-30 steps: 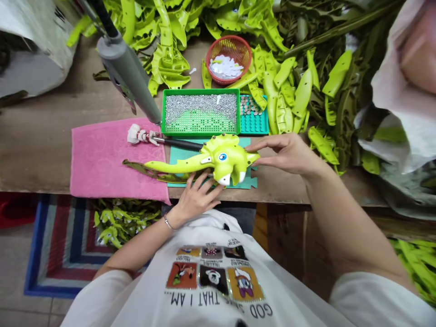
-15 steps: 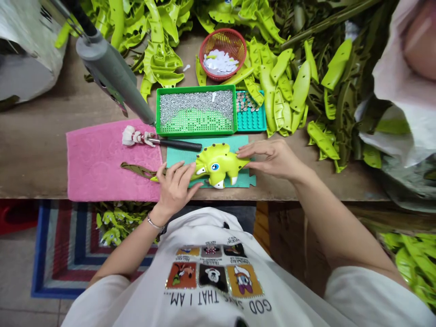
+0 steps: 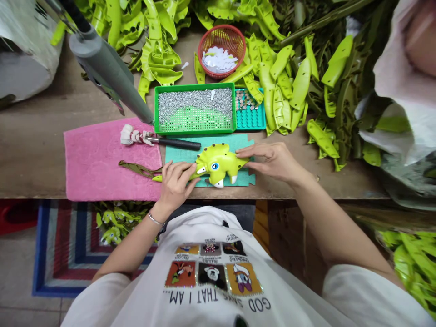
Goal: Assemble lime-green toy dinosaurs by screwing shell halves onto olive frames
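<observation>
A yellow-green plastic dinosaur toy (image 3: 221, 164) with a blue eye, white horn tips and dark dots along its frill lies over the teal foam mat (image 3: 243, 141). My left hand (image 3: 177, 181) closes over its left part, the fingers hiding much of it. A dark olive slotted piece (image 3: 136, 168) and a thin green tip stick out to the left of that hand. At the other end, my right hand (image 3: 270, 160) pinches the toy's right side between thumb and fingers. Just above lies a screwdriver (image 3: 182, 144) with a black grip, a white cloth wrapping at its left.
Behind the mat stands a green tray (image 3: 156, 109) of small screws, beside a teal tray (image 3: 260, 120) with small discs. A red basket (image 3: 235, 38) holds white pieces. A grey tool (image 3: 112, 72) hangs over the pink towel (image 3: 102, 159). Green parts (image 3: 301, 86) pile at the back and right.
The left fingers have drawn closer together around the toy's left part. Both hands and the toy stay in nearly the same place; the view has shifted slightly.
</observation>
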Action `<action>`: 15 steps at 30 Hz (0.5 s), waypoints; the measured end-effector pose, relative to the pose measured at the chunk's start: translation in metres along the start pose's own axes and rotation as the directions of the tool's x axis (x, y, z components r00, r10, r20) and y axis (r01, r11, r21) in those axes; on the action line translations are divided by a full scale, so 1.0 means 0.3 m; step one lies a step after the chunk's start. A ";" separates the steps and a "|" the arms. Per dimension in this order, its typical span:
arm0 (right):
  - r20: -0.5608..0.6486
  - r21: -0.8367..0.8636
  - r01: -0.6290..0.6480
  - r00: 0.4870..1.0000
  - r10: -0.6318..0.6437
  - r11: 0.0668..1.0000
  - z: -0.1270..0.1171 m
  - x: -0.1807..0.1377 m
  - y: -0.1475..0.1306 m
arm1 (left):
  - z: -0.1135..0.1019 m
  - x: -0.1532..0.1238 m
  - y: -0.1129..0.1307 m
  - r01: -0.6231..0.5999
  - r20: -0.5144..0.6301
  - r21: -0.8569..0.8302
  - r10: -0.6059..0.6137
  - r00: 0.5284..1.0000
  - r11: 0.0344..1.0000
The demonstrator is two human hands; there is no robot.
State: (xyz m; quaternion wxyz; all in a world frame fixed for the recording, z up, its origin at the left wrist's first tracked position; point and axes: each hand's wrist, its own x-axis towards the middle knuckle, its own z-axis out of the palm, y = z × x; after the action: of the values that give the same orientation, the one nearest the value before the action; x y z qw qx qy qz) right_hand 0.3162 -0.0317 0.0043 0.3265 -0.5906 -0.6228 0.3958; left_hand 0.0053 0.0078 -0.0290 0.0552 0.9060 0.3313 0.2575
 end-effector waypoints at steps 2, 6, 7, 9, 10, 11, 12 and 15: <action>-0.016 0.056 -0.073 0.997 0.074 0.996 0.009 -0.011 -0.006 | 0.002 0.000 -0.001 0.029 0.025 -0.022 -0.029 0.999 0.999; 0.034 0.362 -0.361 0.926 0.375 0.859 0.054 -0.021 -0.007 | 0.003 0.002 0.000 0.045 0.031 -0.060 -0.043 0.999 0.997; 0.056 0.441 -0.415 0.898 0.437 0.796 0.069 -0.019 -0.006 | 0.003 0.002 0.001 0.044 0.027 -0.067 -0.042 0.999 0.997; 0.079 0.558 -0.460 0.858 0.508 0.690 0.098 -0.010 -0.002 | 0.003 0.004 0.001 0.031 0.021 -0.076 -0.030 0.999 0.997; 0.078 0.599 -0.462 0.846 0.527 0.654 0.110 -0.004 -0.001 | 0.002 0.004 0.000 0.020 0.023 -0.070 -0.018 1.000 0.997; 0.072 0.631 -0.460 0.837 0.543 0.625 0.118 0.002 0.000 | 0.000 0.004 -0.003 0.000 0.029 -0.053 0.001 1.000 0.999; 0.066 0.654 -0.459 0.826 0.559 0.601 0.123 0.008 0.001 | -0.002 0.004 -0.006 -0.023 0.038 -0.024 0.024 0.999 0.999; 0.073 0.688 -0.469 0.803 0.591 0.553 0.121 0.018 0.005 | -0.012 0.007 -0.026 -0.106 0.074 0.092 0.099 0.992 0.990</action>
State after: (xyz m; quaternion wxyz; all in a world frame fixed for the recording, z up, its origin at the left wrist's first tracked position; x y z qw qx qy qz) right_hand 0.2846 -0.0303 -0.0146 0.4336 -0.6209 -0.1968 0.6227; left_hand 0.0003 0.0150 -0.0273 0.0098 0.9318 0.2943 0.2124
